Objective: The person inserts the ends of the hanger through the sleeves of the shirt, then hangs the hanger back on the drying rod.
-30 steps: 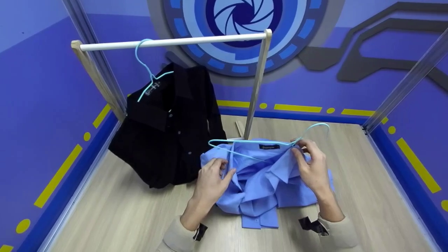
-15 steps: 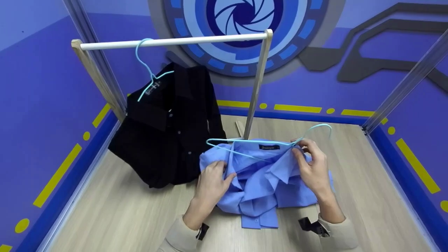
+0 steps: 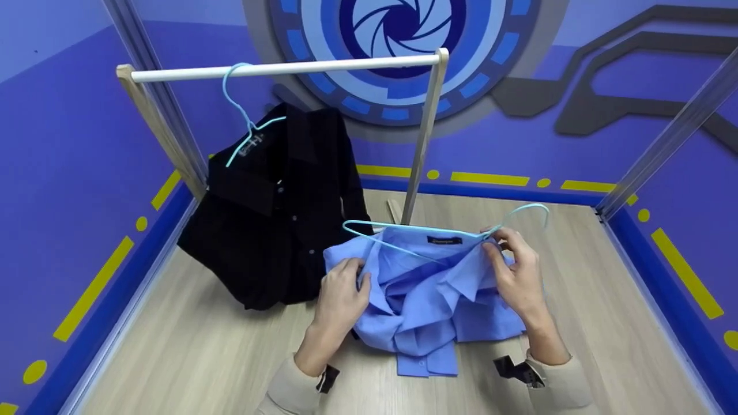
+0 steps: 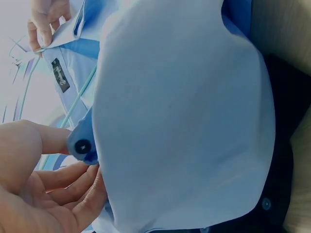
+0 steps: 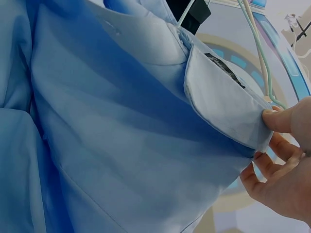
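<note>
A light blue button-up shirt (image 3: 426, 323) is bunched in front of me, its collar opening turned up and a black label (image 3: 444, 240) inside the neck. A pale turquoise hanger (image 3: 418, 227) lies across that opening; one arm tip sticks out above the left collar side, while the other is hidden in the cloth. My left hand (image 3: 340, 294) pinches the shirt's left front edge, beside a dark button (image 4: 82, 146) in the left wrist view. With thumb and fingers, my right hand (image 3: 518, 276) holds the right collar side (image 5: 226, 104) at the base of the hanger's hook.
A black shirt (image 3: 253, 248) hangs at the left on a second turquoise hanger (image 3: 235, 104) from the rack's white rod (image 3: 323, 66). The rack's right wooden leg (image 3: 425, 138) stands just behind the blue shirt. Blue walls enclose the wooden floor (image 3: 605, 323).
My left hand has shifted slightly left, drawing the left side of the shirt's opening outward. The hanger's left end has risen a little above the collar. The right hand has barely moved.
</note>
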Demonstrator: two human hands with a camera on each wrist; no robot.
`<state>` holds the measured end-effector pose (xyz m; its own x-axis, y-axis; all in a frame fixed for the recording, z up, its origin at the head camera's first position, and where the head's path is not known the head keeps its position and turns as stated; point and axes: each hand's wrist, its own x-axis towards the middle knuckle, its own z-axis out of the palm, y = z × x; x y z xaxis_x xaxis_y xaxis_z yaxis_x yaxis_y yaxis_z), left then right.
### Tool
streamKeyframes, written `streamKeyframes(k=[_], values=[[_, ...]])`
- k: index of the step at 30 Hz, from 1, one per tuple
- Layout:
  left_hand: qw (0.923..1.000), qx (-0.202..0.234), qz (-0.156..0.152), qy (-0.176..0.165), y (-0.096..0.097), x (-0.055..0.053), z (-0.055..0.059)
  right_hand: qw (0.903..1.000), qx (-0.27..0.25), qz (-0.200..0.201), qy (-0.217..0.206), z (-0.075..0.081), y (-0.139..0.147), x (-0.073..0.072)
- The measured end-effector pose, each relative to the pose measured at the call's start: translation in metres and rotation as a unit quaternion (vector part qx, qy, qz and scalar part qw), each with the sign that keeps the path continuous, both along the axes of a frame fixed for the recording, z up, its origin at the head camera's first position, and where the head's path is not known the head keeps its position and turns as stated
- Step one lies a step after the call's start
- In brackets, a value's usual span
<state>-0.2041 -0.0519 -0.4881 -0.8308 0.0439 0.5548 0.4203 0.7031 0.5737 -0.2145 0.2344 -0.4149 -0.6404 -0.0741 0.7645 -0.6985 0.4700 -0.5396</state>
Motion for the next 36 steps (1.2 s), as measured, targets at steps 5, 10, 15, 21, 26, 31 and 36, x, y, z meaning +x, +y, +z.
streamKeyframes(k=[5,10,15,21,26,31,36], values=[[0.9994,0.019,0.012,0.025,-0.005,-0.002,0.001,1.0000,0.003,0.002,0.001,-0.019,0.012,-0.014],[0.9983,0.038,0.021,0.038,-0.010,-0.004,0.001,0.9999,-0.001,0.011,0.002,-0.026,0.016,-0.017],[0.9977,0.053,0.020,0.036,-0.016,-0.005,0.003,0.9999,0.004,0.012,0.000,-0.026,0.016,-0.018],[0.9969,0.070,0.019,0.030,-0.021,-0.006,0.006,0.9998,0.016,0.015,0.005,-0.014,0.011,-0.011],[0.9964,0.078,0.018,0.028,-0.025,-0.006,0.009,0.9993,0.020,0.031,0.006,0.001,0.003,0.000],[0.9958,0.082,0.023,0.034,-0.028,-0.007,0.010,0.9989,0.027,0.039,0.006,0.005,0.001,0.002],[0.9955,0.084,0.026,0.034,-0.030,-0.008,0.011,0.9987,0.024,0.044,0.001,0.004,0.000,0.002]])
